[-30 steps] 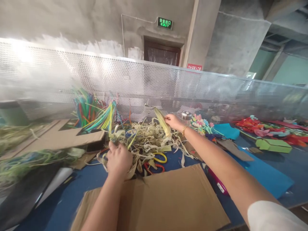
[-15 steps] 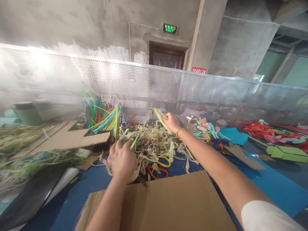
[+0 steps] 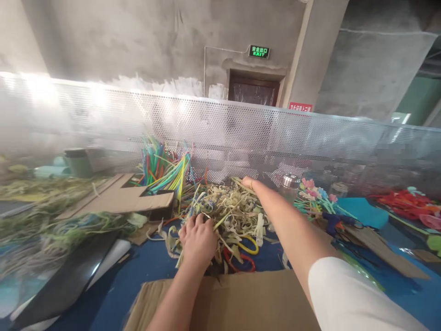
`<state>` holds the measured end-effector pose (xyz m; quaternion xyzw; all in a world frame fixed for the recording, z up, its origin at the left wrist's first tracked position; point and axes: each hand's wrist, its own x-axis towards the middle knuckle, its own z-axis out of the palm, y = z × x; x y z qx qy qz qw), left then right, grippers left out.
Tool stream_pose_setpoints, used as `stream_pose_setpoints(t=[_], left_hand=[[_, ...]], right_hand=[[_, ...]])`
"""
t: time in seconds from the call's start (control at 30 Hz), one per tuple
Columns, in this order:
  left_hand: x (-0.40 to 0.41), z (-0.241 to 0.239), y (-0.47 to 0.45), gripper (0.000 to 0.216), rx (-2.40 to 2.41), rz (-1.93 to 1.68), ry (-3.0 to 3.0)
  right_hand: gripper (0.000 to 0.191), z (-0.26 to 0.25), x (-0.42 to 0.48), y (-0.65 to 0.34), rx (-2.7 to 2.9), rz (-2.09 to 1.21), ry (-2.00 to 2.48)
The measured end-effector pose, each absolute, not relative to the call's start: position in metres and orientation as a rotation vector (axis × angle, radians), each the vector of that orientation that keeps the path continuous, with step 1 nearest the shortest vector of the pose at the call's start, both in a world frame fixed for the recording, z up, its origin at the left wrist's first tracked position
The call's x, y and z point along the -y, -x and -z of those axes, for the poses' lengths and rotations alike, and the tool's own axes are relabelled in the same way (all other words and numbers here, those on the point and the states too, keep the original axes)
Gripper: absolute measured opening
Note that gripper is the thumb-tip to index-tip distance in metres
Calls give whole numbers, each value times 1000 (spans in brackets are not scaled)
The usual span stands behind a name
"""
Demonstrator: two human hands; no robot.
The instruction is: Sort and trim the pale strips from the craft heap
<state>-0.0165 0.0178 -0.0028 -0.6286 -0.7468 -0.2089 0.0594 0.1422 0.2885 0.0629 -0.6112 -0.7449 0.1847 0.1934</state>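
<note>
A tangled heap of pale yellow-green strips (image 3: 237, 202) lies in the middle of the blue table. My left hand (image 3: 199, 236) rests on the heap's near left side, fingers spread and pressing on the strips. At the far side of the heap, my right hand (image 3: 251, 184) has its fingers closed round a pale strip (image 3: 237, 181), though the fingertips are mostly hidden. Just right of my left hand, scissors with a red handle (image 3: 243, 264) and a yellow loop handle (image 3: 253, 246) poke out from under the strips. A cardboard box (image 3: 255, 299) stands nearest me.
A glass jar with a metal lid (image 3: 290, 186) stands beside my right forearm, near pink and blue flowers (image 3: 310, 189). Colourful pipe cleaners (image 3: 165, 168) and a cut cardboard piece (image 3: 117, 197) are at left. A perforated metal screen (image 3: 206, 124) runs behind the table.
My right hand has come down onto the far side of the heap with the pale strip it held raised. My left hand stays on the near strips. The view has swung left.
</note>
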Motion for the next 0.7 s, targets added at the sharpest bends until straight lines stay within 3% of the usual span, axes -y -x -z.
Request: stream_pose_setpoints(t=[0.2, 0.37, 0.57, 0.7], left_hand=[[-20, 9, 16, 38, 2328, 534, 1912], [-17, 2, 15, 37, 2293, 655, 1898], [-18, -10, 34, 35, 2241, 1248, 1657], [-28, -9, 36, 37, 2016, 1999, 1495]], right_hand=[[20, -127, -287, -152, 2036, -602, 1453], [23, -166, -244, -164, 1974, -637, 1215], [19, -161, -177, -171, 2067, -732, 993], [16, -151, -141, -169, 2278, -828, 924]])
